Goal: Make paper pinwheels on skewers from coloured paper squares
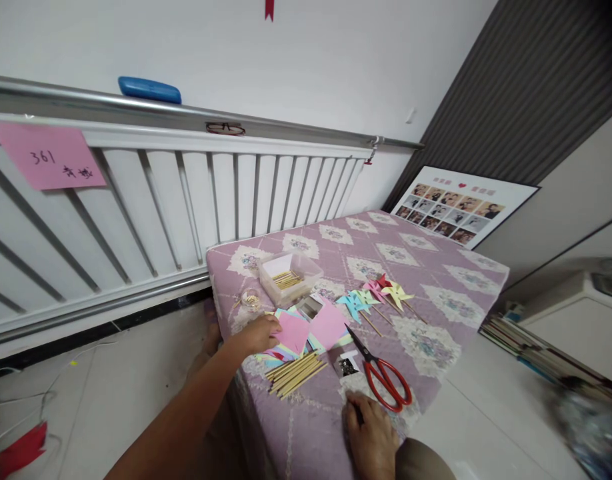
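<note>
My left hand [260, 335] is at the left edge of a pile of coloured paper, its fingers closed on a pink paper square [292, 331]. A second pink square [329, 325] lies to the right. Just in front of the pile is a bundle of wooden sticks [297, 375]. My right hand [371, 430] rests on the cloth near the front edge, fingers curled, with nothing visible in them. Beyond it lie red-handled scissors [386, 383] and a small packet of dark pieces [347, 364].
Several paper pinwheels [355, 304] on sticks lie past the scissors. A clear plastic box [291, 280] holding sticks and a small round container [251, 299] stand behind the papers. The flowered cloth [331, 407] covers the table beside a white radiator [266, 187]. A photo board [479, 185] leans at the far end.
</note>
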Available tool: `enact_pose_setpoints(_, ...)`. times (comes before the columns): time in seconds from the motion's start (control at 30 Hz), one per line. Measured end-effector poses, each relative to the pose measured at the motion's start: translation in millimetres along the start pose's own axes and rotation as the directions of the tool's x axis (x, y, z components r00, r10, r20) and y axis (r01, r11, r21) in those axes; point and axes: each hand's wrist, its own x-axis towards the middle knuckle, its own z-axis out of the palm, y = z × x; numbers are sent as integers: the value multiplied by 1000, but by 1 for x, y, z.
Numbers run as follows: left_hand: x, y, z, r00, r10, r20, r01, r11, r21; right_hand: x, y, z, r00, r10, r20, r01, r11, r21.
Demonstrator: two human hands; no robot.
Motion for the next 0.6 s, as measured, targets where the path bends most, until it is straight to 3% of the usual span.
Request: enact_pose_setpoints(0.6,3,-8,7,999,-35,-7,35,999,-22,1,0,1,1000,-17,-25,17,1000,-15)
